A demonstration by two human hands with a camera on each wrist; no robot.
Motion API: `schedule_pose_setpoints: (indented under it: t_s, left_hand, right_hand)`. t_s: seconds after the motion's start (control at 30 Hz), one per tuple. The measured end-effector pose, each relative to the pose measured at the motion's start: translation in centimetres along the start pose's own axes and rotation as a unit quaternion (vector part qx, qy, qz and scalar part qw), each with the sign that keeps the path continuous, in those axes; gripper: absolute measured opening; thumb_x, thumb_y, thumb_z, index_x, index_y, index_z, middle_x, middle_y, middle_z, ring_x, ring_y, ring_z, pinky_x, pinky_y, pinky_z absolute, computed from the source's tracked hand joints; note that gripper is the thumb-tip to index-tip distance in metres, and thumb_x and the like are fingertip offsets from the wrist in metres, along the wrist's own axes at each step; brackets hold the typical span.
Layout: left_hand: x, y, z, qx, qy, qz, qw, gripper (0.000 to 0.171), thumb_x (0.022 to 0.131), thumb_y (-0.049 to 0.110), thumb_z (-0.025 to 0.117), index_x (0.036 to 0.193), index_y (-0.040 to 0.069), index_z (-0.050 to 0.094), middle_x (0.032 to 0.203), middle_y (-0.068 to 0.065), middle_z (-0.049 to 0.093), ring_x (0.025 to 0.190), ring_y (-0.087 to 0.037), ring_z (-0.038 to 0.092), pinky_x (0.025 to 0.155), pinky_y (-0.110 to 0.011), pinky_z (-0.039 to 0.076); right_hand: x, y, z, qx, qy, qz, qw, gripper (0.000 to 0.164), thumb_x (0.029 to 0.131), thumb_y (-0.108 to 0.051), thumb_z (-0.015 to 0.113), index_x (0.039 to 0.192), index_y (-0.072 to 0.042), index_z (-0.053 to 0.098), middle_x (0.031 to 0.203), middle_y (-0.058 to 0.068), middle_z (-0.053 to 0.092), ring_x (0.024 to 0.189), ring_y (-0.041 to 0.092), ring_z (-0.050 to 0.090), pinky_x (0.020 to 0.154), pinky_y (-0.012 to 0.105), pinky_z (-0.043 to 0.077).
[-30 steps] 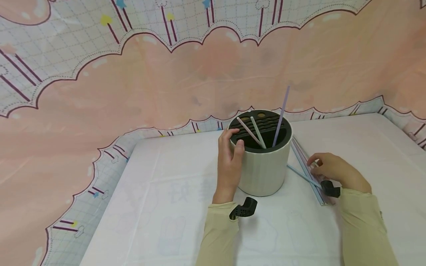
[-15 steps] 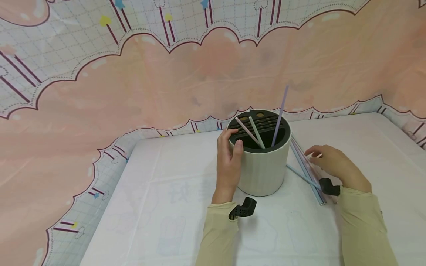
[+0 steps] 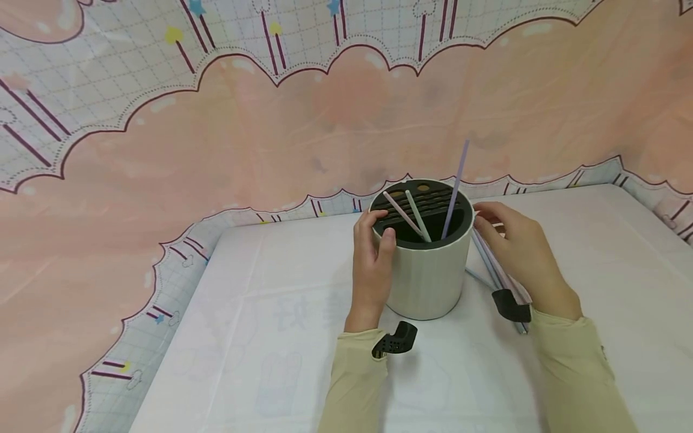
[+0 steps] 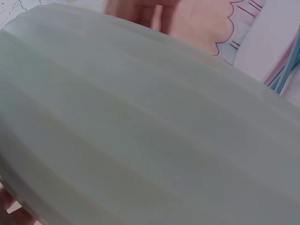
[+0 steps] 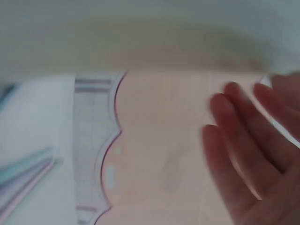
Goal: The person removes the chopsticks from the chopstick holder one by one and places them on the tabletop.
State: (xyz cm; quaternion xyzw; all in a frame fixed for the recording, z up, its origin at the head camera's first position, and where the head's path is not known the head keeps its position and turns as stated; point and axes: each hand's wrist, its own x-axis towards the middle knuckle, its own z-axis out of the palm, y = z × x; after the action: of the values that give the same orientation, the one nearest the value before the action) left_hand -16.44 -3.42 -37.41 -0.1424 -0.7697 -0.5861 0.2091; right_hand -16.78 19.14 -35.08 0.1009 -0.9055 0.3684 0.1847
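Note:
In the head view, a round pale ribbed desk organizer (image 3: 428,282) with a black slotted top stands on the white table. Several thin straws stick out of it: a pink one (image 3: 403,213), a pale green one (image 3: 417,213) and a purple one (image 3: 456,186). My left hand (image 3: 372,264) grips its left side, thumb and a finger at the rim. At the right rim is my right hand (image 3: 514,246), fingers bent, fingertips right at the edge. A pale line (image 5: 287,131) shows between its fingers in the right wrist view; I cannot tell if it is a straw.
More straws (image 3: 489,261) lie on the table to the right of the organizer, partly under the right hand and wrist camera (image 3: 511,305). The white table (image 3: 271,337) runs back to a patterned cloth (image 3: 260,138). The organizer's wall (image 4: 150,117) fills the left wrist view.
My right hand has left the loose straws, moving up and to the left to the organizer's right rim. The left hand and the organizer have stayed in place.

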Motion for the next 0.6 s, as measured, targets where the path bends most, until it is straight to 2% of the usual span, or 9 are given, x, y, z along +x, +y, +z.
schedule_pose_setpoints:
  t_s: [0.13,0.27,0.3,0.43,0.53,0.6]
  left_hand:
    - [0.0,0.0,0.0,-0.004,-0.001,0.003,1.0000,0.040,0.091,0.047,0.037,0.125,0.027,0.040,0.141,0.008,0.023,0.131,-0.008,0.017,0.103,-0.042,0.023]
    - [-0.1,0.0,0.1,-0.005,-0.001,0.004,1.0000,0.040,0.091,0.047,0.037,0.125,0.026,0.041,0.141,0.009,0.024,0.131,-0.007,0.017,0.103,-0.041,0.023]
    - [-0.1,0.0,0.1,-0.005,-0.001,0.004,1.0000,0.040,0.091,0.047,0.037,0.125,0.027,0.041,0.141,0.009,0.024,0.131,-0.007,0.017,0.102,-0.041,0.023]
    - [-0.1,0.0,0.1,-0.007,0.001,0.009,0.9999,0.039,0.091,0.046,0.037,0.125,0.026,0.041,0.140,0.009,0.025,0.130,-0.007,0.018,0.103,-0.039,0.023]
    - [-0.1,-0.1,0.1,-0.002,0.002,0.012,0.9999,0.039,0.091,0.046,0.037,0.125,0.027,0.040,0.140,0.010,0.025,0.130,-0.007,0.019,0.103,-0.039,0.023]
    - [-0.1,-0.1,0.1,0.001,0.001,0.011,0.9999,0.040,0.091,0.047,0.037,0.125,0.027,0.040,0.140,0.010,0.025,0.130,-0.007,0.019,0.103,-0.040,0.023]
  right_hand:
    - [-0.1,-0.9,0.4,0.031,0.095,-0.049,0.994,0.027,0.092,-0.022,0.049,0.112,-0.010,0.060,0.100,0.005,0.063,0.091,0.016,0.056,0.081,0.032,0.043]
    - [-0.3,-1.6,0.4,0.057,0.152,-0.060,0.985,0.024,0.090,-0.022,0.052,0.109,-0.012,0.062,0.098,-0.001,0.063,0.092,0.005,0.053,0.081,0.016,0.040]
    - [-0.3,-1.8,0.4,0.064,0.157,-0.064,0.983,0.024,0.090,-0.022,0.053,0.110,-0.013,0.062,0.101,-0.002,0.062,0.094,0.003,0.052,0.082,0.013,0.038]
    - [-0.3,-2.8,0.9,0.101,0.159,-0.101,0.977,0.028,0.087,-0.016,0.057,0.115,-0.015,0.059,0.110,-0.003,0.059,0.102,0.008,0.052,0.088,0.020,0.039]
    - [-0.2,-3.3,1.4,0.114,0.140,-0.117,0.977,0.033,0.087,-0.014,0.058,0.120,-0.016,0.055,0.114,-0.002,0.057,0.106,0.014,0.051,0.091,0.025,0.037]
    - [-0.3,-3.4,1.6,0.110,0.127,-0.112,0.980,0.036,0.087,-0.016,0.057,0.123,-0.018,0.052,0.117,-0.002,0.056,0.108,0.015,0.050,0.093,0.027,0.036]
